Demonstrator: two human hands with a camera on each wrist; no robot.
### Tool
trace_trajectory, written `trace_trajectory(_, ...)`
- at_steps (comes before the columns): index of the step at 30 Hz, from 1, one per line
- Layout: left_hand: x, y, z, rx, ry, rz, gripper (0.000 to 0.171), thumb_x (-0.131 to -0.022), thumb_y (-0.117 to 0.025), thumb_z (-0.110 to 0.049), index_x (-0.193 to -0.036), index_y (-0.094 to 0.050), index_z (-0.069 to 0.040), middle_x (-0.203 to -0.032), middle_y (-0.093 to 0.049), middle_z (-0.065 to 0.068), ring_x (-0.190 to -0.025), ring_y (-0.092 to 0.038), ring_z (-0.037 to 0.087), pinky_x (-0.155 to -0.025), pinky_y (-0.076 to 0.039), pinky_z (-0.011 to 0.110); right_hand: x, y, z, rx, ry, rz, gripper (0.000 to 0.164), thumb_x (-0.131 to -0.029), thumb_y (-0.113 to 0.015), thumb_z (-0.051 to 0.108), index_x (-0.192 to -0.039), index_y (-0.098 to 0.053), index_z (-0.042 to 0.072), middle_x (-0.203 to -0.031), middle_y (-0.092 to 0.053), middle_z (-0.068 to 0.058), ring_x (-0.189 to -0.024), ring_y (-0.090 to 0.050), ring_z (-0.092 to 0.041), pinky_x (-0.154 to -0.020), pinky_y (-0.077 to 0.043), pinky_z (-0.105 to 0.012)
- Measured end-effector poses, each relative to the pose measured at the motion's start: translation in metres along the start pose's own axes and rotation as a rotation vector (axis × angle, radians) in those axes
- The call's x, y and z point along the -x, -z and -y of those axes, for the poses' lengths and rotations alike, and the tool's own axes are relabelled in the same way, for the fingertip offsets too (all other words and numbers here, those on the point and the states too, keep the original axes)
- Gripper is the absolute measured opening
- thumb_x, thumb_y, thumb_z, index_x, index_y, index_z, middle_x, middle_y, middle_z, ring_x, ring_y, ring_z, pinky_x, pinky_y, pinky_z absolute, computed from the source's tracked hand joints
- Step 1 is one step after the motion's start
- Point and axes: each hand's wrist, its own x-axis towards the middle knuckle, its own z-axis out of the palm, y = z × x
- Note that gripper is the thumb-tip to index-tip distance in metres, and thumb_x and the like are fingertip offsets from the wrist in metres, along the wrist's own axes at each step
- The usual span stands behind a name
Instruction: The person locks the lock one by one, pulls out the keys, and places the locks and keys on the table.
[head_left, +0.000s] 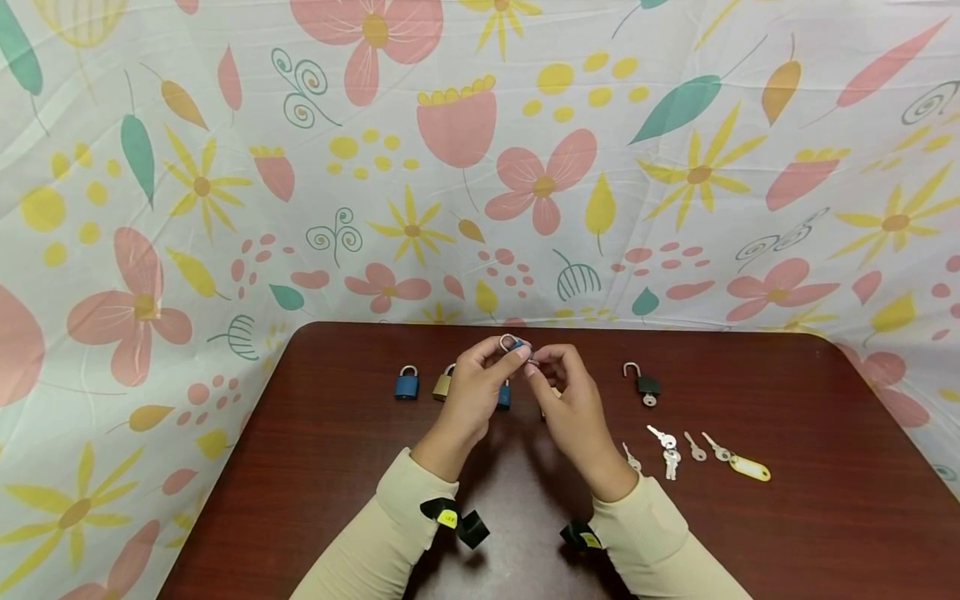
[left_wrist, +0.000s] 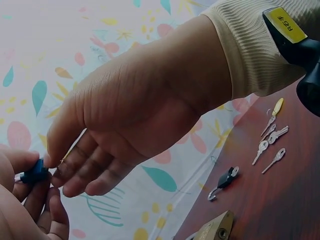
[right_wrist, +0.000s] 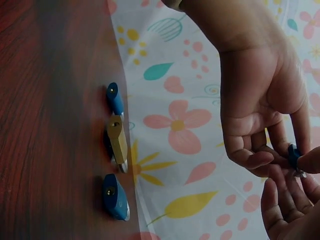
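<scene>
My left hand (head_left: 472, 396) holds a small blue padlock (head_left: 516, 342) by its body, between thumb and fingers. The padlock's silver shackle sticks out toward the upper left. My right hand (head_left: 573, 408) pinches a small silver key (right_wrist: 300, 174) at the padlock's keyhole end; fingers hide most of the key, so how deep it sits cannot be seen. Both hands are raised above the table, fingertips nearly meeting. In the left wrist view the blue padlock (left_wrist: 35, 172) shows between the fingers of both hands.
Along the table's back stand a blue padlock (head_left: 407, 384), a brass padlock (head_left: 441, 387), another blue one (head_left: 504, 397) and a brass one (left_wrist: 215, 227) partly behind my right hand. Rightward lie an open black padlock (head_left: 648, 387) with a key, several loose keys (head_left: 671, 457) and a yellow tag (head_left: 750, 468).
</scene>
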Motion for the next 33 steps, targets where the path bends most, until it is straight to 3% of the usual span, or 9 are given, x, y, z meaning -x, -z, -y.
trace_trajectory(9,-0.0005,-0.0001,-0.0004,-0.01,-0.002,0.01,0.012,-0.097,-0.07,-0.021,-0.097,-0.069,-0.009,-0.091,-0.069,-0.006,-0.085,-0.063,0.011,-0.077,-0.054,0.025,-0.0011,0.0008,-0.0017,-0.043,0.008,-0.012,0.013,-0.1,-0.063,0.01,-0.11,-0.06,0.002,-0.092,-0.066,-0.02,-0.078,-0.065,-0.005,-0.067,-0.051,-0.019)
trace_trajectory(16,-0.0009,0.0004,0.0018,-0.002,0.015,0.024,0.016,-0.099,-0.067,-0.026,-0.096,-0.067,-0.01,-0.089,-0.067,-0.005,-0.082,-0.063,0.012,-0.082,-0.056,0.036,-0.0013,0.0016,-0.0043,-0.022,0.004,0.006,0.017,-0.1,-0.065,0.012,-0.112,-0.06,0.002,-0.094,-0.069,-0.015,-0.081,-0.068,-0.011,-0.07,-0.054,-0.02)
trace_trajectory(21,-0.0009,-0.0002,0.003,0.003,0.004,0.024,0.017,-0.1,-0.066,-0.025,-0.098,-0.068,-0.007,-0.083,-0.068,-0.005,-0.076,-0.064,0.01,-0.076,-0.054,0.029,-0.0017,0.0027,-0.0043,-0.024,-0.006,0.024,0.019,-0.101,-0.063,0.013,-0.115,-0.06,0.001,-0.098,-0.069,-0.015,-0.084,-0.068,-0.007,-0.073,-0.058,-0.024)
trace_trajectory(26,-0.002,-0.001,0.0053,0.018,0.007,0.024,0.022,-0.1,-0.064,-0.022,-0.104,-0.067,-0.001,-0.081,-0.067,-0.005,-0.072,-0.064,0.01,-0.073,-0.055,0.027,-0.0019,0.0038,-0.0042,-0.022,-0.004,0.03,0.019,-0.101,-0.062,0.013,-0.116,-0.061,0.001,-0.1,-0.07,-0.015,-0.085,-0.067,-0.005,-0.073,-0.056,-0.02)
trace_trajectory(33,-0.006,0.0012,0.0075,0.082,0.026,-0.014,0.015,-0.103,-0.059,-0.022,-0.1,-0.062,-0.008,-0.078,-0.069,-0.005,-0.071,-0.065,0.009,-0.071,-0.053,0.026,-0.0034,0.0046,-0.0077,0.029,0.03,0.07,0.031,-0.102,-0.061,0.014,-0.132,-0.06,0.008,-0.096,-0.07,-0.011,-0.084,-0.067,-0.011,-0.07,-0.052,-0.019)
